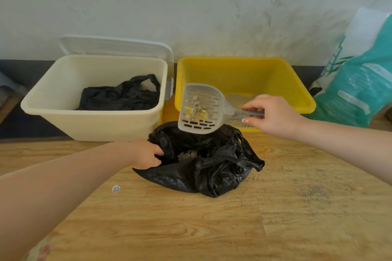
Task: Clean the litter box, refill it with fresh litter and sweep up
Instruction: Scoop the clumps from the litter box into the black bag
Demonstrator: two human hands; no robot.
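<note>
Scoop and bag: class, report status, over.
Right hand grips scoop, clumps aboard, above black bag. Left hand holds bag open. Nothing blocking.

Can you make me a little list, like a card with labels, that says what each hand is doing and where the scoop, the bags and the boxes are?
left hand: grips the rim of the black bag on the floor, holding it open
right hand: holds the handle of the grey scoop
scoop: above the bag, litter clumps in it
bag contents: some clumps already inside
yellow litter box: behind the bag, a little litter left
cream bin: left of the box, lid up, another black bag inside
teal bag: far right, by the wall
</note>
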